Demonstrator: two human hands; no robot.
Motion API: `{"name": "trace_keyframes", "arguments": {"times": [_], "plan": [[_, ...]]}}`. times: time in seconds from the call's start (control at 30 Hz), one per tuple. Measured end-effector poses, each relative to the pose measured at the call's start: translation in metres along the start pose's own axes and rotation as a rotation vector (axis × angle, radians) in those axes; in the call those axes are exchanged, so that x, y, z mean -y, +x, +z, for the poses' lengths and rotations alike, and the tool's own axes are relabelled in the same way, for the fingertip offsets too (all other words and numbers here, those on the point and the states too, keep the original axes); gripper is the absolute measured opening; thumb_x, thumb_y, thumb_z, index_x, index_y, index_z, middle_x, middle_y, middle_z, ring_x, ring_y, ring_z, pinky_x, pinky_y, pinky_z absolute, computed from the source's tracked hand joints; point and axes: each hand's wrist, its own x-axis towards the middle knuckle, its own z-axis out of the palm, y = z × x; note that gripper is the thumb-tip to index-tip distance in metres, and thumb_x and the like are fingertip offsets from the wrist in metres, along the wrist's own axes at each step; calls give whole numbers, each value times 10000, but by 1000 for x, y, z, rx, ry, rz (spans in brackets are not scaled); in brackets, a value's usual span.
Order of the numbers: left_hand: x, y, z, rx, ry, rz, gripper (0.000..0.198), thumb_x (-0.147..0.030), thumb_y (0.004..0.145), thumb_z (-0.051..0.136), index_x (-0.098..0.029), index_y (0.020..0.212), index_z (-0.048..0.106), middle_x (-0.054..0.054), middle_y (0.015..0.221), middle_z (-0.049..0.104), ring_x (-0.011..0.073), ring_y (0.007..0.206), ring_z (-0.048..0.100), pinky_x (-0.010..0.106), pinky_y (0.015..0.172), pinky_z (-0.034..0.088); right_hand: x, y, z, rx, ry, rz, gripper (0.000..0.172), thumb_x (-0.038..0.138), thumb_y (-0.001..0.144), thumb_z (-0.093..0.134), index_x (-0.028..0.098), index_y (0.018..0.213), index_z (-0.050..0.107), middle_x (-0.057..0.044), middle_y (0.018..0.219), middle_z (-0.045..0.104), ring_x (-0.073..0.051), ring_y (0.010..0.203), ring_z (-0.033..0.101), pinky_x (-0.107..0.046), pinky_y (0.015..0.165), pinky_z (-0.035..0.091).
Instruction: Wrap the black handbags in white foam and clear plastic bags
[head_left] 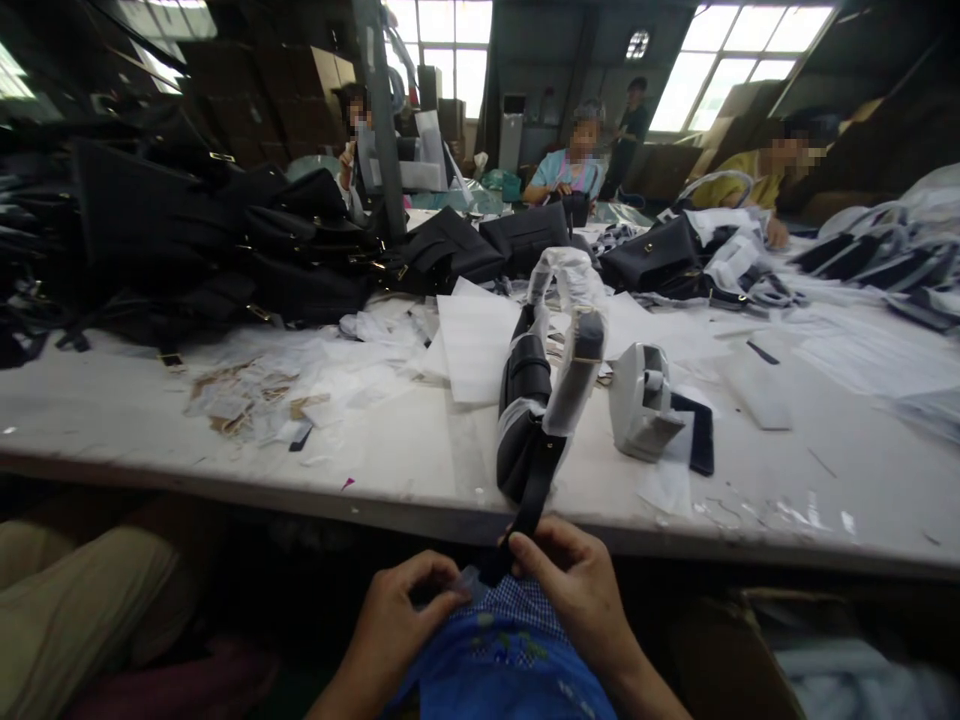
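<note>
A black bag (523, 400) stands at the table's front edge, its handle partly wrapped in white sheeting. From it a black strap (537, 485) hangs over the edge toward my lap. My right hand (574, 580) pinches the strap near its lower end between thumb and fingers. Just left of the strap's end, my left hand (411, 610) pinches a small clear plastic piece (471, 584) between thumb and forefinger. The plastic lies against or very near the strap end; whether they are joined cannot be made out.
A grey tape dispenser (643, 405) and a dark phone-like object (702, 436) are right of the bag. Black bags (300, 240) pile up at the left. Paper scraps (240, 395) litter the white table (97, 420). Several people work beyond; an open box (757, 640) sits below right.
</note>
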Motion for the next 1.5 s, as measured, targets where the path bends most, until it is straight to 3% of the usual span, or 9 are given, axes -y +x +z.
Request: {"name": "trace_keyframes", "arguments": {"times": [0.33,0.9,1.5], "plan": [[-9,-1,1,24,-29,-15,59,-252,731,719,-235,782,744,-3,802,743,194,795,686,249,757,489,3,0,8,-80,-135,-72,292,423,850,676,168,710,691,-14,607,630,-147,578,572,-221,546,436],[-16,0,6,23,-86,-65,73,-237,691,740,-231,762,750,0,784,751,191,774,699,241,740,510,0,1,7,-89,-170,-105,295,417,860,666,166,706,685,-8,610,629,-142,572,571,-218,541,428],[-11,2,4,20,-229,-122,130,-284,692,740,-199,789,741,30,818,758,218,816,715,261,770,544,-1,0,3,-108,-255,-141,278,399,869,651,168,722,700,-13,633,645,-157,596,589,-238,570,441]]}}
